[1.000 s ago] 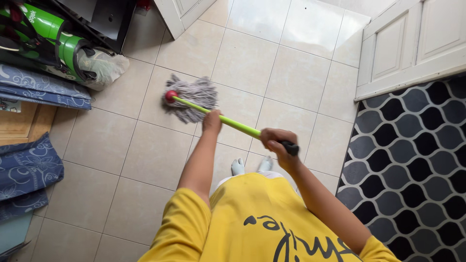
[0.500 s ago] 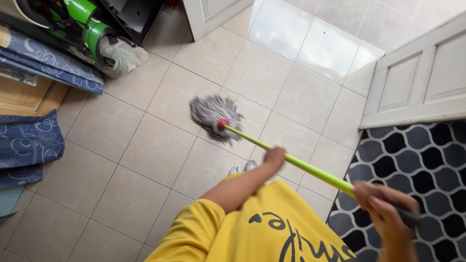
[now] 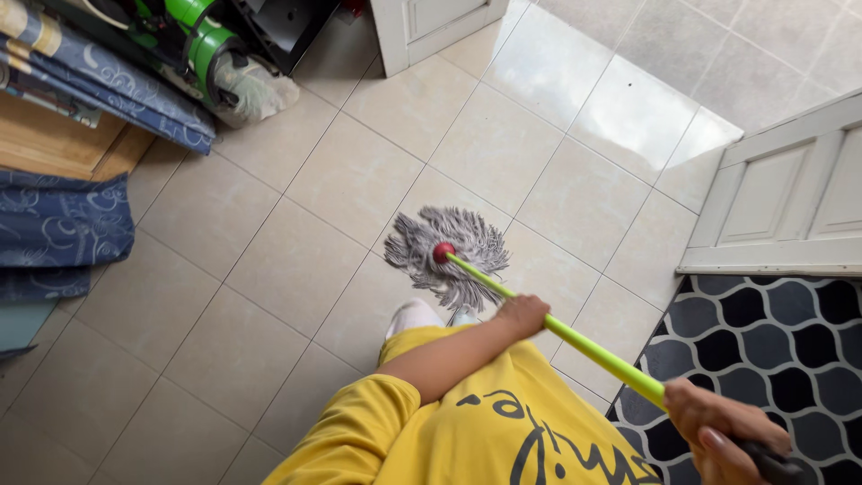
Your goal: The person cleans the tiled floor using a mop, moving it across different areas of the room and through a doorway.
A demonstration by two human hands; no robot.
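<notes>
— Tiles first: what's beneath your hands?
— Glossy beige floor tiles (image 3: 296, 233); the black patterned mat (image 3: 781, 359) lies beside my right hand (image 3: 718, 427).
— And the mop?
— Its lime-green pole (image 3: 593, 352) is grasped by both, left hand (image 3: 523, 316) lower; the grey string head (image 3: 449, 251) rests on the tiles ahead.

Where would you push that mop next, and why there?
Probably a short push forward and left, away from the feet. The mop head lies spread on the tiles just ahead of the person's feet, while the left hand and right hand both grip the green handle. The open stretch of tiled floor lies that way; the patterned mat bounds the right.
</notes>
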